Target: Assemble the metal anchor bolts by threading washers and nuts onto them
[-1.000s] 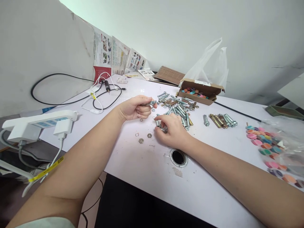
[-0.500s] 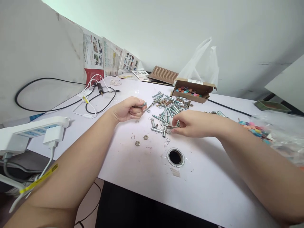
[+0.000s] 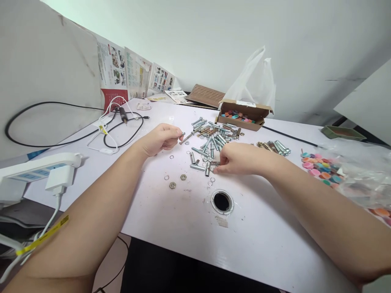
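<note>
At twelve o'clock from the round cable hole [image 3: 222,201] in the white table [image 3: 183,232], a heap of silver bolts and sleeves [image 3: 214,140] lies spread out. Both your hands work at its near edge.

Your left hand [image 3: 160,139], at ten o'clock from the hole, is curled closed. Its thumb and forefinger pinch a small bolt [image 3: 182,133], and only the bolt's end shows past the fingertips, clear of the table. Your right hand [image 3: 240,158], at one o'clock from the hole, has its fingertips drawn together on a small metal piece [image 3: 215,163] at the heap's rim. The piece is too small to name, and I cannot tell whether it is off the surface. Short sleeves [image 3: 197,167] lie just beside it, at nine o'clock from those fingertips.

As I judge it, you are at the picking step: one fastener is held ready in the left hand while the right singles out a loose part.

The parts there lie touching, so the next move calls for a fine, narrow pinch and a straight lift that does not drag the neighbours along. If the two pieces are to meet, the bolt's free end should be turned toward three o'clock.

Two hex nuts [image 3: 172,185] and a washer [image 3: 166,177] lie at ten o'clock from the hole, near your left forearm and well apart from the right hand.
</note>
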A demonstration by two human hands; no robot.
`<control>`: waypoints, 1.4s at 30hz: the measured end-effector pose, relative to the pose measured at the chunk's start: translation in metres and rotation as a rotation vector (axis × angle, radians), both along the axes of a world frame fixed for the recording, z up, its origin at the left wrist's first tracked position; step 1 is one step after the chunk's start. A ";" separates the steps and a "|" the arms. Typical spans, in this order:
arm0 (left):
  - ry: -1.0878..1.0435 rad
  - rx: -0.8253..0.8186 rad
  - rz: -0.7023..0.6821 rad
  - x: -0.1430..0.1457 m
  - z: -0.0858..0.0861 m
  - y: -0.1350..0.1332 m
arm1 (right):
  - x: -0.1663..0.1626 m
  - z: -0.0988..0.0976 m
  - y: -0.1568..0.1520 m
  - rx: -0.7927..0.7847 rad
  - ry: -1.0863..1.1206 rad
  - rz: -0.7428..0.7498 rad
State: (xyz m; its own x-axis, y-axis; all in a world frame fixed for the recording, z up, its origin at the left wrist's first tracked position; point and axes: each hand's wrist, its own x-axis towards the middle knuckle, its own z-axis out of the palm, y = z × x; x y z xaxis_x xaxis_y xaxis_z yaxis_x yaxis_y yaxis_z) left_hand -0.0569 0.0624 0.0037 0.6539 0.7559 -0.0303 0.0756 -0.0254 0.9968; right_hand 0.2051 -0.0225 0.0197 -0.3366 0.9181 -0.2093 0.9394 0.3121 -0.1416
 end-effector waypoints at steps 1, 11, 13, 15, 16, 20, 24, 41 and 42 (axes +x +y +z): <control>0.023 -0.007 -0.046 0.001 0.000 -0.002 | -0.001 -0.002 0.000 0.008 0.001 0.000; 0.159 -0.045 -0.391 0.005 0.004 -0.014 | -0.001 0.017 0.003 0.058 0.546 0.098; 0.143 -0.066 -0.441 0.006 0.004 -0.016 | -0.009 0.015 0.001 0.223 0.747 0.144; 0.120 -0.095 -0.471 0.008 0.003 -0.018 | -0.018 0.008 -0.001 0.328 0.870 0.185; 0.107 -0.113 -0.478 0.009 0.002 -0.019 | -0.022 0.004 -0.001 0.354 0.897 0.205; 0.058 -0.164 -0.472 0.011 0.001 -0.021 | -0.029 -0.008 -0.001 0.411 0.918 0.259; 0.047 -0.165 -0.472 0.009 0.005 -0.021 | -0.028 -0.013 0.001 0.355 1.006 0.261; 0.188 0.018 -0.416 0.011 0.004 -0.020 | -0.027 -0.030 0.001 0.541 0.693 0.344; 0.187 0.024 -0.415 0.010 0.004 -0.021 | -0.027 -0.029 0.000 0.559 0.708 0.369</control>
